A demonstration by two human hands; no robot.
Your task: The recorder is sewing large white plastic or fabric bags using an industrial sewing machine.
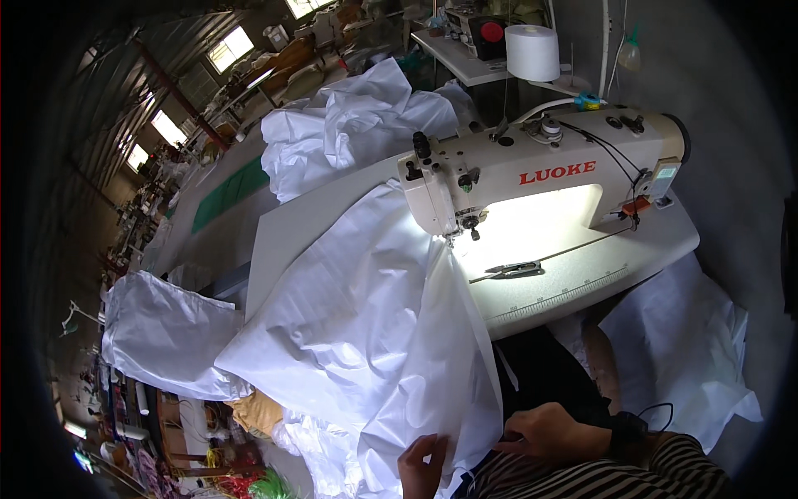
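White fabric (366,316) against and beyond left grip (421,467)

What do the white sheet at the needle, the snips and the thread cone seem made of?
White sheet: probably plastic or coated fabric; slight sheen, crisp creases.
Snips: likely metal; grey, slightly shiny.
Thread cone: wound thread, matte white; fibre unclear.

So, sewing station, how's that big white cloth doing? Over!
Left fingers, right fingers at near edge of white cloth, grip unclear. Far end reaches sewing machine. Snips lie beside cloth, not touching.
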